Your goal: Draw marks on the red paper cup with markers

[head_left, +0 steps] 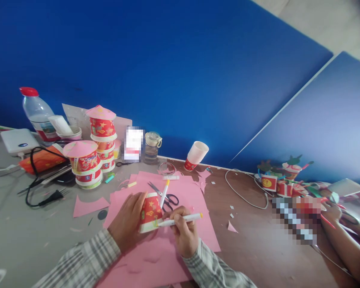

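Note:
My left hand (130,218) is closed round the side of a red paper cup (150,208) printed with gold stars, its white rim low and towards me. My right hand (184,232) grips a white marker pen (192,217) with a yellow end. The pen's tip meets the cup's pale rim, where a yellow-green patch shows. Just behind the cup lie a second white and yellow marker (165,194) and black-handled scissors (170,200). Pink paper sheets (186,192) spread beneath both hands.
Two stacked-cup towers with pink cone tops (80,149) stand at left, near a red-capped bottle (39,110) and a black plug (55,196). A glass jar (152,147) and a cup stack (197,155) stand along the blue partition (168,72). Another person's hand (333,212) is at right.

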`<state>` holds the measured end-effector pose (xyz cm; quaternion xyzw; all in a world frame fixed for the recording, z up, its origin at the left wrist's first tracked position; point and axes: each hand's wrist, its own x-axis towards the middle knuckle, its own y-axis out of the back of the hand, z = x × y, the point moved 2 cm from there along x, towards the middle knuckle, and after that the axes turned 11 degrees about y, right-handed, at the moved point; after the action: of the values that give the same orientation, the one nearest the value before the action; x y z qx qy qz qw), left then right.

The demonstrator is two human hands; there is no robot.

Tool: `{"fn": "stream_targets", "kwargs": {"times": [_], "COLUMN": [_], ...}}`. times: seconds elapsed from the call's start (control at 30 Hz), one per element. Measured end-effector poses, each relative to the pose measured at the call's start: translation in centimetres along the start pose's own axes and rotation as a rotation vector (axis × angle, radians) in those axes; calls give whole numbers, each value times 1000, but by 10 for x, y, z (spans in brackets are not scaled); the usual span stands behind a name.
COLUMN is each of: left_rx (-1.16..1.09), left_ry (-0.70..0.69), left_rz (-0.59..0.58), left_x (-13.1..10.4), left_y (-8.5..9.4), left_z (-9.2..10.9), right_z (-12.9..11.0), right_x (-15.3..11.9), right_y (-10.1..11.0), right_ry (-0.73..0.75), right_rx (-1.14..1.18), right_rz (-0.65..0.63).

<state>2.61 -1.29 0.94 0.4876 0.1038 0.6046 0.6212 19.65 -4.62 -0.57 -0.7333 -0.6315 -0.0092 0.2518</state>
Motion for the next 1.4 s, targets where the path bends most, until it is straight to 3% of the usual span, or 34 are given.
{"fn": "stream_targets", "kwargs": {"times": [0.63,1.17,1.4], "left_rx": [4,4,-6], "left_ry": [-5,-2,-1], "left_rz": [-11,-11,5], "left_x": [1,0,0], "left_y": [1,0,1], "left_z": [2,0,2], "right_z": [1,0,2], "right_x": [2,1,3], "right_y": [-1,-2,1], "right_ry": [-16,-9,3], "right_rx": [63,62,29], "right_rz": [32,-13,81]}}
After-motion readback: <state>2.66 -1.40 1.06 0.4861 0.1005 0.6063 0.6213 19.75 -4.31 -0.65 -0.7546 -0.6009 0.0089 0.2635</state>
